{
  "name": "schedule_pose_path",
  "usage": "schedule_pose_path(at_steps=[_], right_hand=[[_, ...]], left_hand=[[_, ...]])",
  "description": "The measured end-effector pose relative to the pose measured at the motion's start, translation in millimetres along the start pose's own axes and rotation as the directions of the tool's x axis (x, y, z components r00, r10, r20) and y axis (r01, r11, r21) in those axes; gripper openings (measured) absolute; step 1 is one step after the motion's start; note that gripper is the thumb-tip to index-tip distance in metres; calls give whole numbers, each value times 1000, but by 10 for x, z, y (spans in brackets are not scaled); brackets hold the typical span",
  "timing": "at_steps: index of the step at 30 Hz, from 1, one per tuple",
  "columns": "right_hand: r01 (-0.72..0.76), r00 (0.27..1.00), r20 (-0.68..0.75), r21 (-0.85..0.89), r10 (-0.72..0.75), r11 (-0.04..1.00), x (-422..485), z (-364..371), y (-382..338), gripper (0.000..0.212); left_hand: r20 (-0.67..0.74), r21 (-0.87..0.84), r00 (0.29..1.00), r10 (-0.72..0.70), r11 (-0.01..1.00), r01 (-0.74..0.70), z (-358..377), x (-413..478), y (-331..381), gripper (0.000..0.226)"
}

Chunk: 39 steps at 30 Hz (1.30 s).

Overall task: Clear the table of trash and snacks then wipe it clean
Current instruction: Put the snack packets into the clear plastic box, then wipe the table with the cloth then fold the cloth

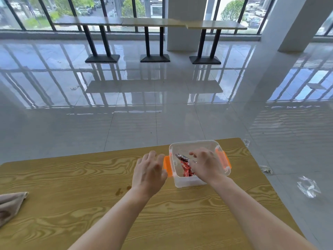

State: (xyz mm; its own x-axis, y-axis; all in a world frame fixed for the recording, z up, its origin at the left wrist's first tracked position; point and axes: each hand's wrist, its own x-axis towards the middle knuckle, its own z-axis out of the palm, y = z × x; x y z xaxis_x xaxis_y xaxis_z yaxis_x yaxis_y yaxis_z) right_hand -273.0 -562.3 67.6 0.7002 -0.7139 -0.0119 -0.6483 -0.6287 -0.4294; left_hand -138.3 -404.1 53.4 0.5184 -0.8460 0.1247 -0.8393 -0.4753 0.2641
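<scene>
A clear plastic box [191, 183] with orange side clips stands near the far right edge of the wooden table [72, 195]. Red and silver snack packets [186, 167] lie inside it. My right hand [205, 163] hovers over the box with fingers spread and nothing in it. My left hand [149, 170] is open beside the box, fingertips at the left orange clip [167, 166]. A beige cloth [10, 204] lies at the table's left edge. Small brown stains [122, 190] mark the tabletop near my left wrist.
Clear plastic wrappers lie on the tiled floor to the right of the table: a large one [308, 186] and two smaller ones [266, 169] [246, 142]. High tables on black legs [149, 24] stand far off by the windows.
</scene>
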Motion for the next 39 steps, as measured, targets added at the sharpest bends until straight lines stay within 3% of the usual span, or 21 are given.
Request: schedule_pose_path(at_steps=[3,5,7,9,16,27,39], right_hand=[[66,998,0,-23,-66,998,-102,56,-260,8],[119,993,-9,-21,-119,993,-182,95,-468,21],[179,984,-8,-32,-179,983,-243,153,-640,5],[223,975,9,-36,-223,974,-298,232,-836,29],[396,916,89,-34,-392,918,-524,697,-1670,34],[596,765,258,61,-589,801,-989,1805,-3020,33],[647,640,430,146,-637,748,-995,3050,-4211,43]], left_hand=[[-35,14,999,-39,999,40,-131,-227,-173,41],[-62,22,996,-69,997,70,-224,-374,-300,42],[-88,24,992,-93,995,96,-323,-521,-437,45],[-106,30,987,-124,991,128,-415,-679,-589,46],[-152,52,946,-287,953,297,-624,-1377,-1278,48],[-160,70,786,-597,787,613,-634,-2714,-2519,53],[-25,51,634,-773,633,773,-4,-3527,-3717,63]])
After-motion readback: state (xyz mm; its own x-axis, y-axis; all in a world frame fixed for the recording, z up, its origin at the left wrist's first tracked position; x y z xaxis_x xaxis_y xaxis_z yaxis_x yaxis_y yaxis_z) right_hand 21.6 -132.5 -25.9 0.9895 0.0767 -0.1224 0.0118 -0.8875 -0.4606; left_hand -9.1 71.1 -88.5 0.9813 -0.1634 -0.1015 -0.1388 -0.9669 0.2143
